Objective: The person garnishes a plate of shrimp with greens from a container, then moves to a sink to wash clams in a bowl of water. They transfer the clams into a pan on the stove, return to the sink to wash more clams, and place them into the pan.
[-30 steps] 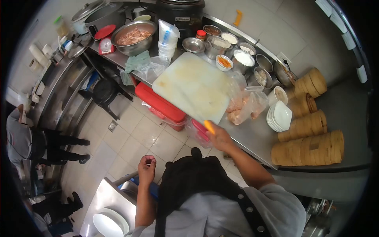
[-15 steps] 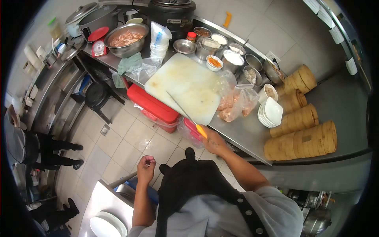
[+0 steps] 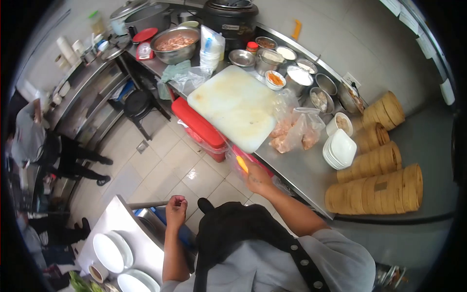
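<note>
Knife (image 3: 242, 164) was in the right hand (image 3: 259, 179), off the near corner of the board (image 3: 233, 107), out in front of the counter (image 3: 306, 171). Right fingers were wrapped round its yellow handle, part of which showed beyond them; blade could not be made out clearly. Judged light and stiff, handle probably smooth plastic, apt to slip if wet or greasy; best held on the yellow part, fingers clear of the edge. Left hand (image 3: 176, 212) hung beside the side table (image 3: 104, 214), fingers curled in; could not tell whether they pinched anything. Board: flat white slab, rounded corners, dull face with yellowish stains. Right of it, clear bags (image 3: 293, 129) of pinkish meat, slack, crinkled, lumpy. Beyond, a white bowl (image 3: 275, 87) of orange strips, round and smooth, among steel pots. Plates (image 3: 339, 148) were stacked, glossy, squarish, likely easy to chip. Steamers (image 3: 377, 192) stood in stacks, bamboo-brown, ringed drums. Below the board's edge, a red lid (image 3: 197, 121), long, rounded, hard-looking plastic. At the counter's far left, a steel bowl (image 3: 171, 56) of raw-looking meat, and near it a pale green cloth (image 3: 175, 71), limp and rumpled
</note>
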Demonstrator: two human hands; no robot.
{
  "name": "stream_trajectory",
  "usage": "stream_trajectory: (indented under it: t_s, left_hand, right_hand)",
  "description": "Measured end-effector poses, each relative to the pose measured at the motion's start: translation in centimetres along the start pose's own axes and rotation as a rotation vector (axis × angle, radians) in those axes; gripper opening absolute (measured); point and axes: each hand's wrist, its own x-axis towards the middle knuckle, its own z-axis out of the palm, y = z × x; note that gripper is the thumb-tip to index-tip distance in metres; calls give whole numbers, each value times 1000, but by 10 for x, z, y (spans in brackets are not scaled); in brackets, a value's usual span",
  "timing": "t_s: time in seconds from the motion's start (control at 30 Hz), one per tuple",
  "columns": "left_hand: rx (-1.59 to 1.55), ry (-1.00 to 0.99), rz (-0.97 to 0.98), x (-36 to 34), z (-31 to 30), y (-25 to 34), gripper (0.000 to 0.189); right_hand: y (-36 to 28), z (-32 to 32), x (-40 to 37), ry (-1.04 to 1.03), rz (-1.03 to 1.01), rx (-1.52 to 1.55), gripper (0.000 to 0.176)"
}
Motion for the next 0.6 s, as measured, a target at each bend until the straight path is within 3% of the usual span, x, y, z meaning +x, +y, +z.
stream_trajectory:
  t_s: [0.07, 0.2, 0.37, 0.43, 0.53, 0.6]
  left_hand:
    - [-11, 75, 6, -29, 16, 8, 11]
    - [-21, 159, -64, -94, 54, -19, 11]
    - [82, 186, -231, -190, 96, 1, 11]
    - [60, 238, -258, -224, 105, 2, 11]
    - [25, 293, -330, -273, 115, -14, 10]
    - [-85, 424, -267, -305, 120, -28, 10]
  right_hand:
    - [-4, -16, 8, -13, -62, 30, 48]
    - [13, -35, 35, -23, 101, -39, 37]
    - [10, -13, 40, -184, -200, 17, 38]
    - [6, 4, 17, -266, -207, 100, 36]
    - [18, 47, -25, -336, -103, 308, 32]
    - [49, 78, -61, -339, 10, 436, 32]
